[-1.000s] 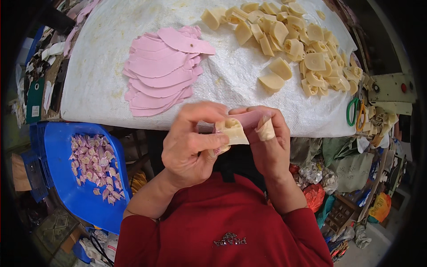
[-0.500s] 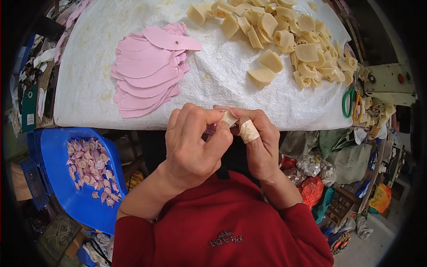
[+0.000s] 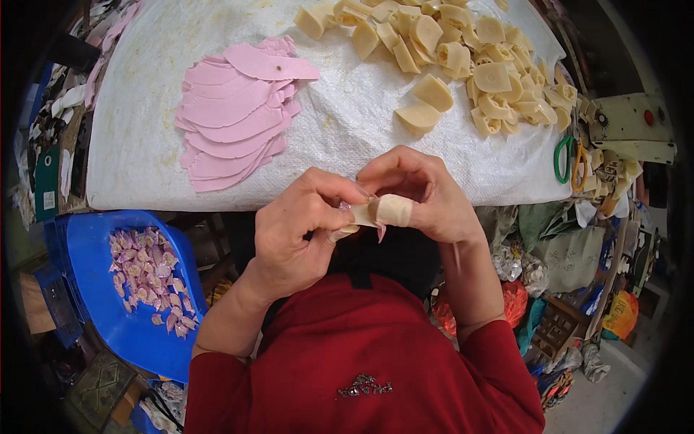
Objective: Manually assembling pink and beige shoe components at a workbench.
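At the table's near edge, my left hand [image 3: 290, 230] pinches a small cream curved piece [image 3: 363, 214] between thumb and fingers. A thin shiny pink strip [image 3: 381, 231] hangs from it. My right hand [image 3: 442, 194] meets the piece from the other side, its thumb wrapped in a cream band [image 3: 395, 210] and its fingers curled behind. Part of the piece is hidden by the fingers. Beyond my hands, a fanned stack of pink sheets [image 3: 231, 108] lies at left. Two loose cream curved pieces [image 3: 419, 116] lie nearer than the large heap of similar pieces [image 3: 494, 77].
A white woven sheet [image 3: 347, 145] covers the table. Below left, a blue scoop-shaped bin [image 3: 137, 340] holds several shiny pink-and-cream pieces [image 3: 144, 267]. Green and orange rings [image 3: 563, 160] lie at the right edge. Bags and a brown crate [image 3: 557, 325] crowd the floor at right.
My hands have drawn a little apart and shifted slightly toward me. The right fingers have lifted and the piece shows more, with the pink strip now dangling below it.
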